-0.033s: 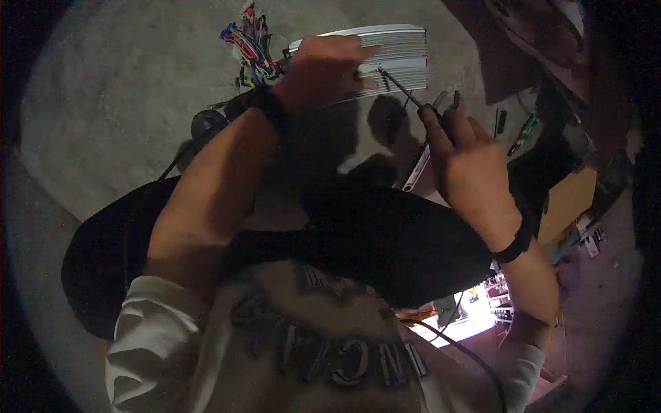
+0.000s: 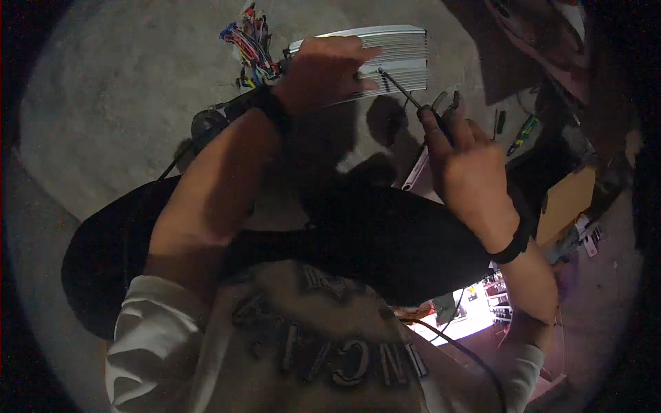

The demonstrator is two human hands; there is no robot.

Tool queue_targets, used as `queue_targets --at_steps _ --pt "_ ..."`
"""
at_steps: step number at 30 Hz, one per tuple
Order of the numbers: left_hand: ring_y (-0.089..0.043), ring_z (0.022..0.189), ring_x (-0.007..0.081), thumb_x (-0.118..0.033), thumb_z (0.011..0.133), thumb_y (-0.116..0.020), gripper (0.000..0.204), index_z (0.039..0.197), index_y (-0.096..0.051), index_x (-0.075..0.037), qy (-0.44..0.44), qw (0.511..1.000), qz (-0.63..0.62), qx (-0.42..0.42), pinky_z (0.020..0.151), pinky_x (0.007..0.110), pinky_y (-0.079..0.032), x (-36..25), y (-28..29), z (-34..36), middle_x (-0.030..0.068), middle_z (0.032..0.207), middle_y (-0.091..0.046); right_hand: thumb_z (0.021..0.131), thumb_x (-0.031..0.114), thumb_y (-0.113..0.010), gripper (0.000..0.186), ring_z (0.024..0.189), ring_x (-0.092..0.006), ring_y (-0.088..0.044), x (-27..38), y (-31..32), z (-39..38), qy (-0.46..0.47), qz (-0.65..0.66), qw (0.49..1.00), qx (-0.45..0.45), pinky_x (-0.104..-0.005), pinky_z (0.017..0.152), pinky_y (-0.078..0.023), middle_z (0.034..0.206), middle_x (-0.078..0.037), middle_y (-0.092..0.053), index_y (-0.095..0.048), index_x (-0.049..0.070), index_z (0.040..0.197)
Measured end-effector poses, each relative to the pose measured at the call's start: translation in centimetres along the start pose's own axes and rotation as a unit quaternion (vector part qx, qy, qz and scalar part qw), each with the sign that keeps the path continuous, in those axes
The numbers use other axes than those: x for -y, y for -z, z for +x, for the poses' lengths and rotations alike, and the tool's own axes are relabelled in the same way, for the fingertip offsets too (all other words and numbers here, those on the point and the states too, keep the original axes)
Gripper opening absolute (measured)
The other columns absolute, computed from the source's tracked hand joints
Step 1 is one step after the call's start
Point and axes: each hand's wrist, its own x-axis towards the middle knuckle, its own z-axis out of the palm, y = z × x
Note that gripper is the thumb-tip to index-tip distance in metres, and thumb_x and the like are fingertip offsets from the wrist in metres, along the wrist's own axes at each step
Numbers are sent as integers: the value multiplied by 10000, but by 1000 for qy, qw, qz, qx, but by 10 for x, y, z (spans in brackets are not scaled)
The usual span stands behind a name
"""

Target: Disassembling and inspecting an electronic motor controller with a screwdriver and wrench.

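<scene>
My left hand (image 2: 323, 72) rests on a silver finned metal housing (image 2: 406, 48), its fingers spread over the ribs. A bundle of coloured wires with connectors (image 2: 251, 51) lies at the housing's left end. My right hand (image 2: 465, 165) is closed on a screwdriver (image 2: 406, 93), whose long shaft angles up-left to the housing's face, near my left fingertips; whether the tip sits in a screw I cannot tell. Below the housing, a pale metal tool (image 2: 414, 172) lies on the concrete floor (image 2: 124, 103), partly hidden by my right hand.
A green-handled tool (image 2: 523, 134) and small dark pieces (image 2: 500, 122) lie at the right. An open cardboard box (image 2: 564, 203) and a brightly lit patch with small items (image 2: 468, 310) are lower right. A dark rounded object with a cable (image 2: 206, 126) sits left of my left wrist.
</scene>
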Motion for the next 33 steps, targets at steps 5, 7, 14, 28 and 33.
queue_targets --at_steps 5,7,14,28,33 --pt "-690 830 258 -510 808 -713 602 1305 -630 -180 35 996 35 70 703 410 -554 -1 3 4 65 929 -669 825 133 -631 454 827 -354 -678 1 0 4 -24 67 997 -22 -445 658 -570 988 -166 -627 -625 51 1272" --pt "-694 841 268 -515 823 -697 597 1309 -625 -177 44 994 35 89 711 417 -560 -1 5 6 73 950 -674 838 24 -651 378 822 -365 -671 4 4 8 -81 133 987 -27 -447 678 -555 974 -170 -656 -666 58 1214" --pt "-699 845 298 -509 860 -669 557 1288 -635 -154 55 993 15 107 711 434 -566 -3 7 7 87 980 -683 883 11 -630 239 845 -364 -699 -6 19 24 -122 247 960 -47 -409 770 -547 957 -191 -703 -701 2 1111" --pt "-687 842 274 -464 815 -707 541 1239 -661 -131 19 999 -21 35 722 414 -562 7 -9 2 67 944 -667 835 91 -714 274 687 -218 -623 -13 29 28 -391 505 769 28 -375 654 -509 920 -136 -679 -652 -24 1076" --pt "-683 885 272 -448 809 -717 545 1239 -656 -118 25 998 -12 55 743 410 -565 8 -8 0 66 960 -664 792 42 -679 410 819 -347 -656 -5 36 21 -132 226 965 -16 -427 664 -551 1081 -210 -621 -631 8 1197"
